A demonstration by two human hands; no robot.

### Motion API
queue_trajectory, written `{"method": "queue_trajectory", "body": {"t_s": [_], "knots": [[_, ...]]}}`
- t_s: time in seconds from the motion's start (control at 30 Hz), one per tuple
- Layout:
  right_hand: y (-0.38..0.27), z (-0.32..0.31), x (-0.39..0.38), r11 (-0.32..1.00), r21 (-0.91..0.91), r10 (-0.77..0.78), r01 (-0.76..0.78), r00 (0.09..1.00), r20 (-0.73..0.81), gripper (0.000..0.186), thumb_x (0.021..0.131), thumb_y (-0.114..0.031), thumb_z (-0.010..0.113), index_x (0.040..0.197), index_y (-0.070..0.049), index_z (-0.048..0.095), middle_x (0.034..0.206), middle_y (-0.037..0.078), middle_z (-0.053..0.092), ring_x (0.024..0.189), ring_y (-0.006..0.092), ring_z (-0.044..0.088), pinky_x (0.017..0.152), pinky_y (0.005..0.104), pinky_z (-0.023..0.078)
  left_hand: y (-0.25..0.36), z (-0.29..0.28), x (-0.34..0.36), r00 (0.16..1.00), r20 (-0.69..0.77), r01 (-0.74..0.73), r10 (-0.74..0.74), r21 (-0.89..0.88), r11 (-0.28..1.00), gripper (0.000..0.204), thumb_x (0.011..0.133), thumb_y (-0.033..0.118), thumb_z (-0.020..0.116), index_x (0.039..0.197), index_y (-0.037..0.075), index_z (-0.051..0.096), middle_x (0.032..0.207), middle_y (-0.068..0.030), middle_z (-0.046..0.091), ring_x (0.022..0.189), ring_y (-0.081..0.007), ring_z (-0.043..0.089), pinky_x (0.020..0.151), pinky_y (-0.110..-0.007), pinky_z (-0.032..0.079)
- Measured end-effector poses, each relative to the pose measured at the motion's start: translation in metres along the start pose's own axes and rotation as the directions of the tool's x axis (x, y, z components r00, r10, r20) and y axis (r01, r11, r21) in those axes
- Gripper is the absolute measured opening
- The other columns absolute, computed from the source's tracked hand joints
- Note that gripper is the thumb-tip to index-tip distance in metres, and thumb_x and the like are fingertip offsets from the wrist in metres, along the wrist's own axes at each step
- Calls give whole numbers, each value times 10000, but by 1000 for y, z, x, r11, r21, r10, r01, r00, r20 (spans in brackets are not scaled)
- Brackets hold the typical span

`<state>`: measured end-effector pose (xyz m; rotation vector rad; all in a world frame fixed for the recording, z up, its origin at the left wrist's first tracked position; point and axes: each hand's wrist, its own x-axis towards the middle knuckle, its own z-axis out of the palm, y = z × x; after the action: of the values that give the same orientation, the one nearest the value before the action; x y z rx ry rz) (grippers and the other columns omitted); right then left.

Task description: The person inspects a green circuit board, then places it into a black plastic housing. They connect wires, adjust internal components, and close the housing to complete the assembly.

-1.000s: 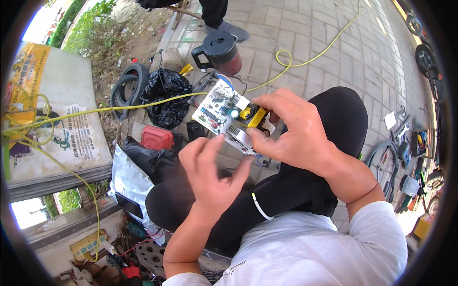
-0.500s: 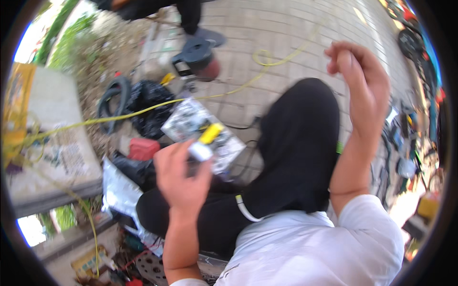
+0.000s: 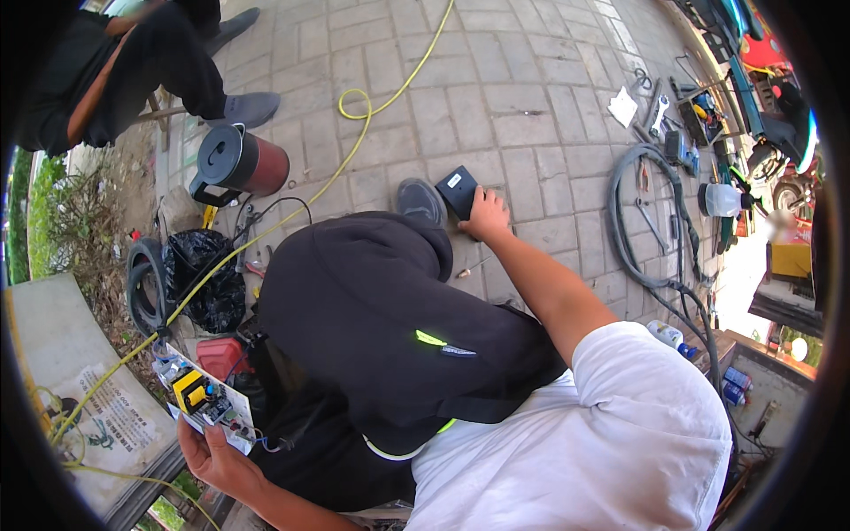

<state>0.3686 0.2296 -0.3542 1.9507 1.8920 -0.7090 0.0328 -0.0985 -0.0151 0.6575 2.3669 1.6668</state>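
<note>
Low at the left, my left hand [image 3: 218, 461] holds a white circuit board [image 3: 235, 414] by its edge; the board carries a yellow-and-black transformer [image 3: 192, 388], small components and wires. My right hand [image 3: 485, 215] is stretched out to the paving beside my dark shoe [image 3: 421, 199], its fingers closed on the lower part of a black box [image 3: 453, 189] with a small white label.
A dark-red jug [image 3: 257, 168] stands by another person's shoe [image 3: 248, 110]. A yellow cable [image 3: 340, 174] crosses the paving [image 3: 522, 124]. Black tyres [image 3: 146, 276], a bag [image 3: 205, 292] and a red case [image 3: 220, 356] lie left. Coiled hose [image 3: 620, 226], wrenches [image 3: 659, 115] and tools lie right.
My view has swung rightward. My right hand has let go of the board and reached out to the black box on the paving. My left hand now holds the board farther left and lower.
</note>
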Motion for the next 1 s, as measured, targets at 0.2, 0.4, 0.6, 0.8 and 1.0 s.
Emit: {"method": "queue_trajectory", "body": {"t_s": [0.2, 0.4, 0.6, 0.8, 1.0], "knots": [[0, -1, 1, 998, 55, 13, -6, 993, -119, 1001, 684, -307, 828, 1494, -73, 288, 1438, 162, 403, 1284, 353, 432, 1034, 529, 380, 8, -8, 15, 996, 74, -36, 41, -64, 997, 499, 882, 29, 661, 1342, -81, 502, 1248, -162, 612, 1109, -222, 602, 984, -349, 462], [-25, -167, 11, -281, 940, -392, -195, 917, 73, 677, 848, -447, 587, 1365, -17, 506, 1319, 112, 594, 1095, 328, 626, 984, 465, 481, 46, 7, 33, 972, 221, -60, 82, -106, 993, 421, 865, 71, 685, 1241, -64, 551, 1115, -82, 624, 1005, -164, 603, 942, -303, 454], [-109, -314, -115, -427, 872, -903, -239, 158, -399, 958, 817, -476, 636, 1541, -6, 222, 1487, 327, 339, 1240, 451, 520, 995, 609, 458, 43, 40, 43, 938, 330, -27, 107, -238, 971, 370, 759, 0, 713, 1114, -49, 619, 1037, -36, 557, 935, -123, 565, 854, -266, 460], [-179, -301, -202, -232, 889, -971, -395, 34, -239, 940, 750, -436, 567, 1547, -45, 259, 1524, 293, 321, 1338, 457, 431, 1089, 638, 337, 40, 19, 32, 943, 310, -20, 123, -317, 948, 398, 763, -37, 713, 1146, -64, 609, 1090, -64, 551, 976, -147, 567, 864, -272, 461], [-204, -260, -235, -104, 851, -993, -515, 102, -60, 882, 909, -649, 466, 1529, -43, 299, 1523, 265, 347, 1365, 465, 398, 1111, 603, 334, 27, 1, 33, 960, 231, -100, 160, -250, 963, 419, 799, 26, 740, 1185, -52, 596, 1098, -66, 553, 926, -136, 577, 810, -264, 483]]}}
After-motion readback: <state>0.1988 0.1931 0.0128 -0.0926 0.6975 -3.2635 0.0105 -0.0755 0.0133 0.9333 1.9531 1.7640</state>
